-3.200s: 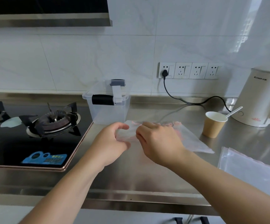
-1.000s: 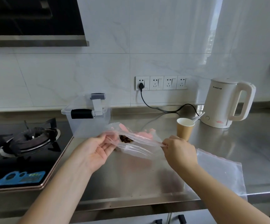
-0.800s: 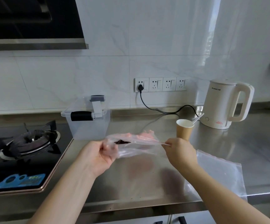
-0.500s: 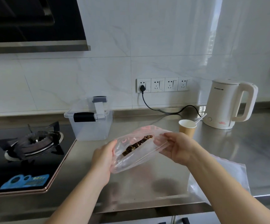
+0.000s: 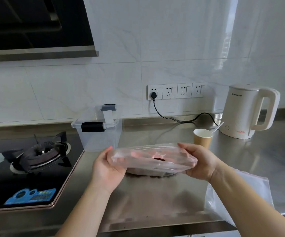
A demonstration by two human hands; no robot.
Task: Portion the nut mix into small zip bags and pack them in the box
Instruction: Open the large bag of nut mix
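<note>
Clear plastic, the bag (image 5: 152, 159) sits mid-frame above the counter (image 5: 155, 202), left hand (image 5: 107, 165) and right hand (image 5: 200, 162) gripping its ends. Probably light, limp and slippery; best held at the ends, under the nuts.

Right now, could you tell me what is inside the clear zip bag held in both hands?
Through the clear zip bag only a small dark patch of nut mix shows; the crumpled pinkish film blurs the rest.

Soft daylight, wall glare, wide-angle bowing
</note>
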